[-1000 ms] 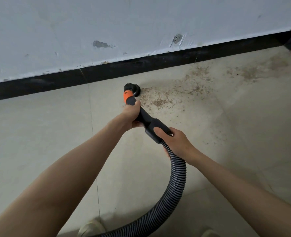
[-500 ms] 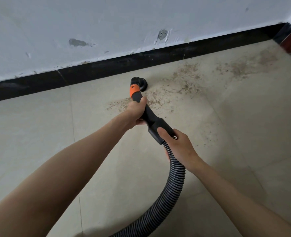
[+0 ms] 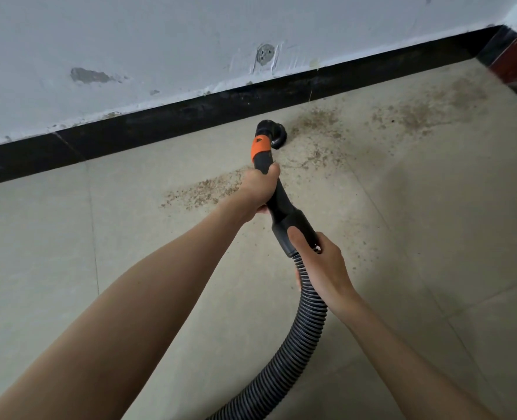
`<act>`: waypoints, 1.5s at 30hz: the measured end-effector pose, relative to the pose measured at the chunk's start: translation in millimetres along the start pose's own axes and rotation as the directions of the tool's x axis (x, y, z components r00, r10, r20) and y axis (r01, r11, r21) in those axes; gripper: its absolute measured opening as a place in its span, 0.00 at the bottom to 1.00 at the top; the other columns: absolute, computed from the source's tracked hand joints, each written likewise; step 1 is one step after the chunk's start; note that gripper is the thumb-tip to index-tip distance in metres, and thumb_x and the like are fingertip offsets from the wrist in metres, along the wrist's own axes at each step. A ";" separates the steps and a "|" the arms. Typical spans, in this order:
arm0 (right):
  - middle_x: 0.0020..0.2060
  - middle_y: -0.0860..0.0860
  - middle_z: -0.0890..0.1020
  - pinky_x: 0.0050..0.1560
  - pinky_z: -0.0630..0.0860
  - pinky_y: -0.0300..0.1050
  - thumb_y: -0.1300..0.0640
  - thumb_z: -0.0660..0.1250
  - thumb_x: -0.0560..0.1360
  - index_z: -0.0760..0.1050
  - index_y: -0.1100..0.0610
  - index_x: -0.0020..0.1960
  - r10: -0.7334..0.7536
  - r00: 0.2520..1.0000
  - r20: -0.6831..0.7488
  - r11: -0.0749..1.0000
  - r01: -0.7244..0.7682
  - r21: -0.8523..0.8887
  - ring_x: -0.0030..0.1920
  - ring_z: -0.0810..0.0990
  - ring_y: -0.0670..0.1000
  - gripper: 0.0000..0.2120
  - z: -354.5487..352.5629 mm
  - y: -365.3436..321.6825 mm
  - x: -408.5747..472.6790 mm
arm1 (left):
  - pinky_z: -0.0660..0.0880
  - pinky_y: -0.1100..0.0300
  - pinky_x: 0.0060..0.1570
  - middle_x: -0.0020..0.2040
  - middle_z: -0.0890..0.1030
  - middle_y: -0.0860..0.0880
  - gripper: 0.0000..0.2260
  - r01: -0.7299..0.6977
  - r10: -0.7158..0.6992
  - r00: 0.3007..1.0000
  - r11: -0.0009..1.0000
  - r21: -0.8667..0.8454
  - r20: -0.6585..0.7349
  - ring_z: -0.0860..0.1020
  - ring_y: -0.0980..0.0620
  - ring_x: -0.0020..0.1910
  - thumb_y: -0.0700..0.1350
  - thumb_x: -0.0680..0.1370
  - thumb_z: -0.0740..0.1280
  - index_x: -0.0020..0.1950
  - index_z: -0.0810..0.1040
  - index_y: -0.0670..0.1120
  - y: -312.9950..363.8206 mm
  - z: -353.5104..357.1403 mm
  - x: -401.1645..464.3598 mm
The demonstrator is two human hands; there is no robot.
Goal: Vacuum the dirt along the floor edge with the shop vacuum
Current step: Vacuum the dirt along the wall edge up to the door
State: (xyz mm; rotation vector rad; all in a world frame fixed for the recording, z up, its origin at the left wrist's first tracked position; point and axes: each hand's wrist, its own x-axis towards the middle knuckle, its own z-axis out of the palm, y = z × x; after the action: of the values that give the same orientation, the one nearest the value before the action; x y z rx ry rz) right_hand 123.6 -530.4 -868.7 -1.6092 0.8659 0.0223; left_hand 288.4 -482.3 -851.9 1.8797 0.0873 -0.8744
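A black vacuum wand (image 3: 277,197) with an orange collar (image 3: 261,147) slants toward the black baseboard, its round nozzle (image 3: 273,133) down on the beige tile. A ribbed grey-black hose (image 3: 307,322) curves back from its cuff. Brown dirt (image 3: 204,190) lies in patches — one streak left of the wand, more scattered right of the nozzle.

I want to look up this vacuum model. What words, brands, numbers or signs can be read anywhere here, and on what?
None can be read.
The orange collar on the nozzle wand bears a small dark triangular mark, no letters.
Hose, wall and baseboard: no text.
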 end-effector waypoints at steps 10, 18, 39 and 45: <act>0.32 0.52 0.76 0.32 0.73 0.45 0.43 0.67 0.75 0.71 0.57 0.43 -0.043 0.975 0.220 0.998 0.032 0.053 0.28 0.75 0.50 0.16 34.4 -28.3 -8.5 | 0.76 0.52 0.50 0.42 0.73 0.47 0.10 0.025 -0.046 0.991 0.986 -0.162 -0.126 0.74 0.49 0.41 0.50 0.80 0.59 0.52 0.68 0.43 -8.5 -52.0 -15.6; 0.29 0.51 0.75 0.28 0.72 0.42 0.44 0.66 0.76 0.70 0.59 0.43 -0.068 0.859 0.507 0.994 0.102 -0.039 0.23 0.74 0.48 0.17 76.0 -36.6 -55.9 | 0.75 0.56 0.35 0.45 0.73 0.46 0.15 0.100 -0.201 0.951 0.919 -0.382 -0.235 0.75 0.50 0.41 0.51 0.79 0.63 0.59 0.66 0.43 -57.4 -151.7 -60.6; 0.42 0.51 0.82 0.40 0.81 0.50 0.41 0.71 0.71 0.76 0.56 0.51 -0.012 0.892 0.453 0.943 0.161 -0.291 0.35 0.81 0.49 0.20 81.8 -30.6 -83.6 | 0.73 0.59 0.35 0.48 0.75 0.45 0.16 0.086 -0.192 0.966 0.870 -0.485 -0.173 0.76 0.50 0.43 0.53 0.80 0.58 0.58 0.67 0.41 -103.4 -134.9 -95.1; 0.35 0.50 0.81 0.32 0.79 0.42 0.43 0.70 0.71 0.77 0.56 0.47 -0.086 0.936 0.341 0.937 0.192 -0.293 0.29 0.79 0.47 0.16 72.0 -26.1 -86.5 | 0.73 0.59 0.36 0.43 0.74 0.46 0.17 0.118 -0.181 0.979 0.882 -0.456 -0.096 0.75 0.50 0.41 0.54 0.81 0.59 0.58 0.68 0.40 -92.5 -120.1 -90.3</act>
State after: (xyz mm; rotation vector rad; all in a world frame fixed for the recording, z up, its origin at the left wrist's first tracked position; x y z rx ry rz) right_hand 107.4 -425.0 -824.1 -1.9042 0.5052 0.3345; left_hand 246.3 -311.2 -841.9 1.5048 0.4864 -0.7499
